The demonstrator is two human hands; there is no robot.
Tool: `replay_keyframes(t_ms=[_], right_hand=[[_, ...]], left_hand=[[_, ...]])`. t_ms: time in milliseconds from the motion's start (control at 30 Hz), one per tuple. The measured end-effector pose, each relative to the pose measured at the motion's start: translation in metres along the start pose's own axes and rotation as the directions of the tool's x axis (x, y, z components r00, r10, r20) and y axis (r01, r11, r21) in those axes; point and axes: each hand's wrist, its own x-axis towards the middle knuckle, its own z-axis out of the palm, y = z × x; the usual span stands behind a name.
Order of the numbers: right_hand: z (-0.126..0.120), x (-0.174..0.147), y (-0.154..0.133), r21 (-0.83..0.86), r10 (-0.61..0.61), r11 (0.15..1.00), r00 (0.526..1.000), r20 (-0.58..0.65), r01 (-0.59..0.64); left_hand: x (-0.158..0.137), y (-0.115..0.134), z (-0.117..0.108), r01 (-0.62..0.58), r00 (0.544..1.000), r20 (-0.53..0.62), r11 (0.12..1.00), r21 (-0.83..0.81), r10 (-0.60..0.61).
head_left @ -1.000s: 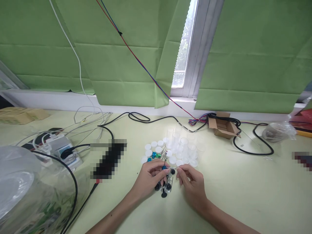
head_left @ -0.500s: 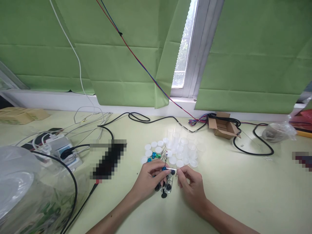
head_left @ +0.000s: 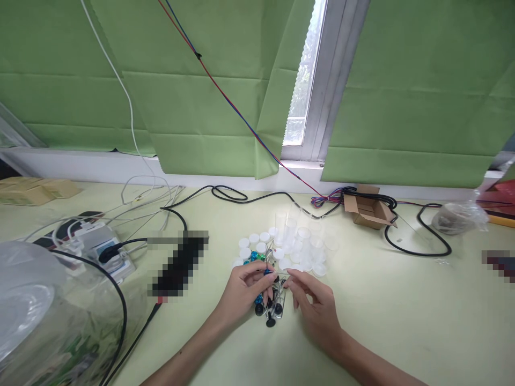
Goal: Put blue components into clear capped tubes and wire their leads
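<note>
Between the thumb and fingers of my left hand [head_left: 243,289] is a small shiny blue part [head_left: 267,273] with a thin metal rod standing up from it. My right hand [head_left: 316,300] is closed in a pinch just to the right, on a thin metal rod that runs toward the blue part; only a faint line of it shows. Below and between the hands lie several metal pieces with round black ends [head_left: 271,323], partly hidden by my left fingers. Just beyond my left hand are small blue and green metallic parts [head_left: 254,255].
Clear plastic cylinders [head_left: 280,228] and white round lids [head_left: 244,243] cluster behind the hands. An open cardboard box [head_left: 368,214] sits at the back right beside black cable. Left are a power strip [head_left: 108,252], cables and a large clear plastic bag [head_left: 80,332].
The blue part in my left hand has shifted slightly up and left. My right fingertips have moved a little up and left, and the rod between the hands looks fainter.
</note>
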Motion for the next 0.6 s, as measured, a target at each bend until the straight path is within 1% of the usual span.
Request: replay_keyframes(t_ms=[300,500,600], right_hand=[[0.0007,0.0021,-0.0045,0.020,0.036,0.999,0.998,-0.050,-0.035],[0.0001,0.0005,-0.0013,0.027,0.024,0.999,0.997,-0.078,-0.022],[-0.0002,0.0006,-0.0018,0.017,0.008,1.000,0.996,-0.089,-0.007]], left_hand=[[-0.0020,-0.0023,0.0011,0.002,1.000,0.011,1.000,0.005,-0.002],[-0.0022,-0.0011,0.0034,0.035,0.999,0.032,0.999,-0.016,-0.034],[-0.0029,-0.0012,0.0041,0.047,0.998,0.040,0.999,0.000,-0.047]])
